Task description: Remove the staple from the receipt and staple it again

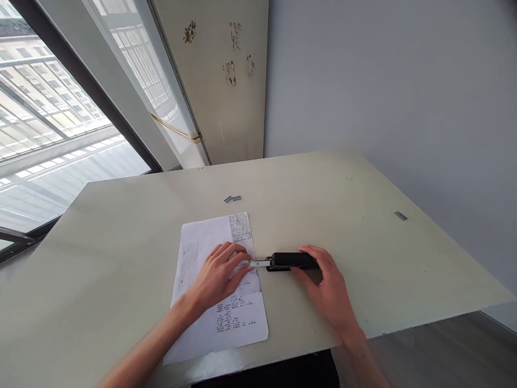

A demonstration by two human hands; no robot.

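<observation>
A black stapler point(291, 260) lies on the table, pointing left, and my right hand point(326, 281) is closed around its right end. From its left end sticks out a silver metal piece point(259, 263), which looks like the staple tray. Its outer tip is pinched between the thumb and fingers of my left hand point(223, 272). Beneath that hand is a white paper sheet point(242, 323), printed with small text and with a patch of dense scribbled lines at its top right corner. My left hand and forearm cover part of the print.
Two small grey staple strips point(233, 199) lie beyond the paper. Another grey strip point(400, 215) is near the right edge of the pale table point(121, 242). A refrigerator point(226, 118) stands behind the table, with a window point(44, 97) at left and a wall point(383, 81) at right.
</observation>
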